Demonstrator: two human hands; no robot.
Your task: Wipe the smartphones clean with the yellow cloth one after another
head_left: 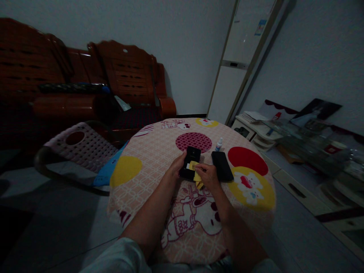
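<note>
- Looking down from the head camera: a round table with a pink patterned cloth (153, 151), big red and yellow dots and a cartoon dog printed on it.
- Left hand (176, 165) is curled around the left edge of a black rectangular phone-like device (191, 162) lying flat on the cloth, steadying it.
- Right hand (207, 175) has its fingers pinched shut on a small yellow cloth (196, 175), pressed onto the near end of that device. Something small and white sits under the fingertips, too tiny to tell what.
- Just right of it, apart from both hands, lies a second flat black phone (222, 165).
- Behind them stands a small white bottle with a blue cap (218, 144), upright.
- Off the table: a pink perforated plastic chair (82, 146) on the left, a dark red wooden sofa (85, 83) behind it.
</note>
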